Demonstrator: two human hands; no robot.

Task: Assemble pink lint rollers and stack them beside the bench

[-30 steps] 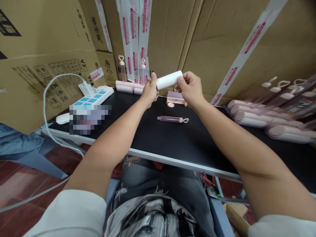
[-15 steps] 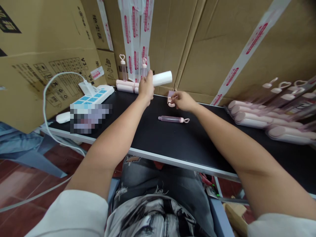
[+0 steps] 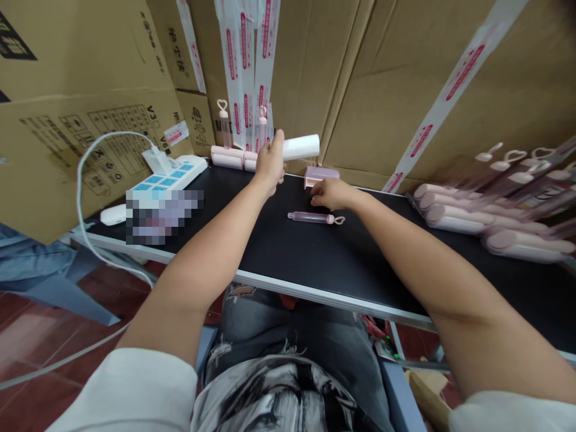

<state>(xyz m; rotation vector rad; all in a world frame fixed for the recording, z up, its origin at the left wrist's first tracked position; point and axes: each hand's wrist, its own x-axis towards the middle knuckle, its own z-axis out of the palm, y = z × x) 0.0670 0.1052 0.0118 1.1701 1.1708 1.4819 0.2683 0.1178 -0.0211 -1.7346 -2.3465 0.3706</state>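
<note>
My left hand (image 3: 270,163) is wrapped round a smooth white cylinder (image 3: 302,147), raised above the back of the black table, its free end pointing right. My right hand (image 3: 333,195) is low over the table with its fingers curled together; whatever they pinch is hidden. Just behind those fingers lies a small pink and lilac box-like piece (image 3: 321,174). Nearer the front, a clear pink tube with a heart-shaped loop (image 3: 311,218) rests flat on the black tabletop (image 3: 288,249).
At the back left, pink-and-white cylindrical units (image 3: 227,157) carry upright heart-loop tubes. Several similar units (image 3: 459,217) crowd the right end. A white power strip (image 3: 180,174) with a cable stands left. Cardboard walls (image 3: 396,90) border the back.
My right hand has shifted slightly down, and a small pink curved part seen by its fingertips is now hidden. More of the box-like piece shows. The white cylinder has moved slightly right.
</note>
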